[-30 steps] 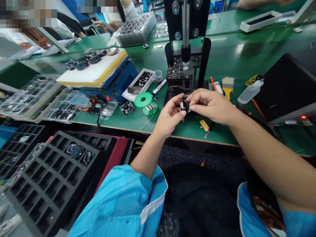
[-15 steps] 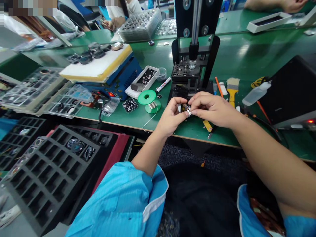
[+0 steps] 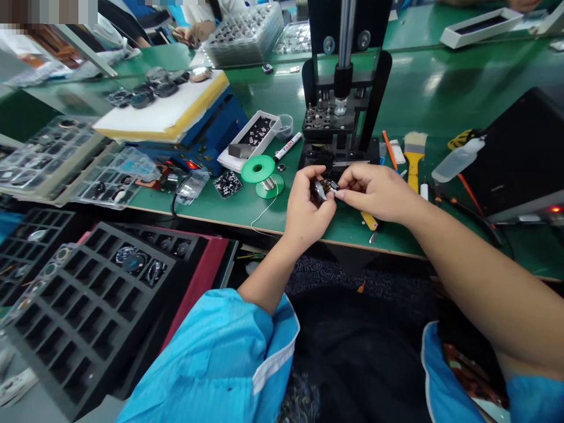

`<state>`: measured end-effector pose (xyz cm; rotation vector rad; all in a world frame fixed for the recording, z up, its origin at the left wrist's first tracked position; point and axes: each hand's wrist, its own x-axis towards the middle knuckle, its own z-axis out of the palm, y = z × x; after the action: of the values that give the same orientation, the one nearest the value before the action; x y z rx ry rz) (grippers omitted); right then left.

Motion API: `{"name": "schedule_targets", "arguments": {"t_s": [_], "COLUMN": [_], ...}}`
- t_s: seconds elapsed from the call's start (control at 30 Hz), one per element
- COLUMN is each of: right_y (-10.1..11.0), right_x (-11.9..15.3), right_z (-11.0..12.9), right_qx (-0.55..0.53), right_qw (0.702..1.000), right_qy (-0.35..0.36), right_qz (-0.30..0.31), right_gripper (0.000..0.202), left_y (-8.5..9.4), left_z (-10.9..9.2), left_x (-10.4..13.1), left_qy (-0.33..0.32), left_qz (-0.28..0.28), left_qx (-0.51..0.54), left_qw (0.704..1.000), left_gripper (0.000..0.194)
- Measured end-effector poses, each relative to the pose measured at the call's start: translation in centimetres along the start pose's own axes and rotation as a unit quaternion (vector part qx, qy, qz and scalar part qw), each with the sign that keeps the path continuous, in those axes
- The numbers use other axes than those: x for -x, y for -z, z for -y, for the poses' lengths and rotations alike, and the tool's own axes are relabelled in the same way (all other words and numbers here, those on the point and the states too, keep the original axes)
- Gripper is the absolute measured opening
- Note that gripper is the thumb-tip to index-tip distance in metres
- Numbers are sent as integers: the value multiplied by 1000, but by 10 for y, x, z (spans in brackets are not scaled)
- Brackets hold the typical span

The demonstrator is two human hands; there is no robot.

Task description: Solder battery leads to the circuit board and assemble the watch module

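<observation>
A small round metallic part, like a watch case point(image 3: 319, 190), is gripped between the thumb and fingers of my left hand point(image 3: 307, 205). Close against its right side, my right hand point(image 3: 372, 191) pinches at the part's edge; what lies between its fingertips is too small to make out. Both hands are above the bench edge, in front of a black press point(image 3: 330, 120) with a vertical metal rod. A yellow-handled tool point(image 3: 369, 221) lies under my right hand.
Left of the hands stand a green solder spool point(image 3: 258, 169), a paint marker point(image 3: 288, 147) and a white box point(image 3: 259, 136). A brush point(image 3: 414, 155) and bottle point(image 3: 458, 161) lie to the right. A grey foam tray point(image 3: 94, 294) sits lower left. Another person's hands are across the bench.
The round part has turned in my left hand, showing more of its shiny rounded side. My right fingertips have shifted slightly left, and the whole view has moved a little.
</observation>
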<state>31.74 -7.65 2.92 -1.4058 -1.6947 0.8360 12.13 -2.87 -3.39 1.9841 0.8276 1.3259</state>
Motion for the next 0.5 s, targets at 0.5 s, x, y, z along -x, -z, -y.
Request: {"name": "schedule_targets", "arguments": {"t_s": [0.5], "right_y": [9], "right_x": [-1], "right_z": [5], "right_qx": [-5], "right_qw": [999], "right_qy": [-28], "right_qz": [26], "right_gripper": [9], "left_y": [1], "left_z": [-4], "left_x": [-1], "left_qy": [-27], "left_qz": [6], "left_qx": [-66], "left_qw": [997], "left_gripper": [51]}}
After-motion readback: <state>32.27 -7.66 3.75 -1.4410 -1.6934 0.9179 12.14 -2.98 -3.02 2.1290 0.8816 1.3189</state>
